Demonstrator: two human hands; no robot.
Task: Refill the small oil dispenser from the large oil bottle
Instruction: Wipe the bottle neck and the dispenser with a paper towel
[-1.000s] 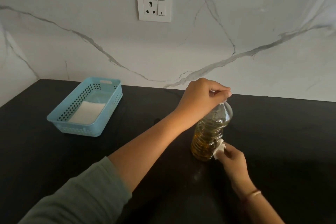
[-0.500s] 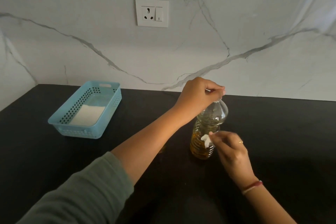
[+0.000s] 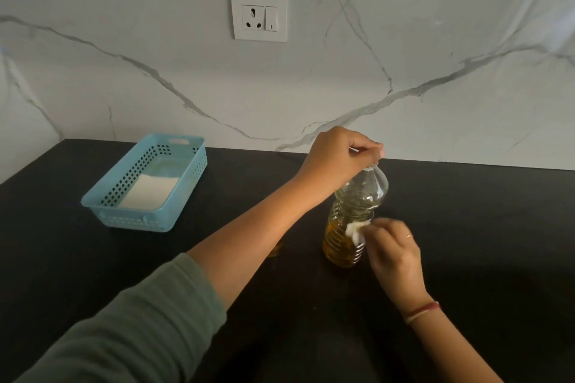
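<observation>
Left hand (image 3: 339,158) pinched the top of the clear ribbed plastic oil bottle (image 3: 361,193), which stood upright near the black countertop's (image 3: 93,274) back edge. Right hand (image 3: 392,252) pinched a white tissue wad (image 3: 354,229) against its side. Pouring seemed done, with cleanup underway; I could not make out the dispenser.

A: Dim, soft light. The white grey-veined marble wall (image 3: 435,40) is the brightest part, with a pale sheen streaking its upper right corner.

B: The matte black countertop (image 3: 482,242) swallows shadows. The right hand (image 3: 395,253) and the crumpled white wad (image 3: 354,230) it pinches are motion-smeared. Small glints sit on the shoulder of the clear plastic oil bottle (image 3: 370,193).
</observation>
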